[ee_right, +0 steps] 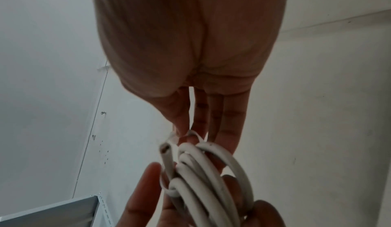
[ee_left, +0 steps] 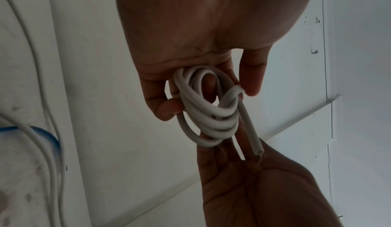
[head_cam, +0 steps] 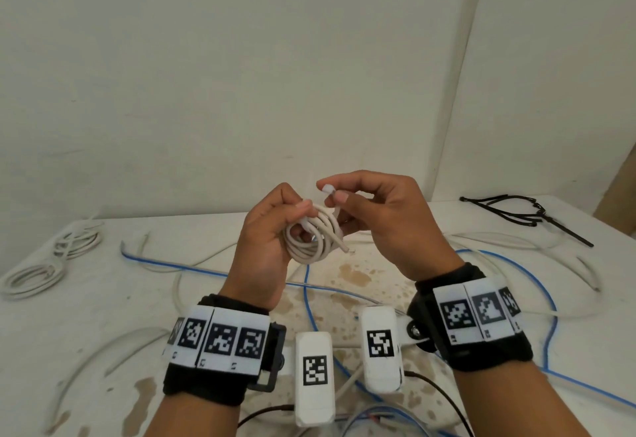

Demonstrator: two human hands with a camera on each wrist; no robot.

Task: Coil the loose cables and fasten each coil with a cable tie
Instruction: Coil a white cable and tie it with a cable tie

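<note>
Left hand (head_cam: 265, 240) grips a small white cable coil (head_cam: 315, 238), held above the middle of the table (head_cam: 103, 316); fingers curl round the loops, thumb pressing on top. One cut cable end (head_cam: 340, 245) sticks out of the coil toward the right.

Right hand (head_cam: 382, 223) pinches a thin white cable tie (head_cam: 328, 189) between thumb and forefinger, just at the coil's upper edge. In the right wrist view the tie (ee_right: 172, 140) loops round the bundle.

On the table: two finished white coils (head_cam: 51, 261) near the left edge, a bundle of black cable ties (head_cam: 516, 211) near the far right corner, loose white cables (head_cam: 516, 247) and a blue cable (head_cam: 509, 261) sprawled across the middle. Brown stains (head_cam: 358, 274) mark the table under the hands.
</note>
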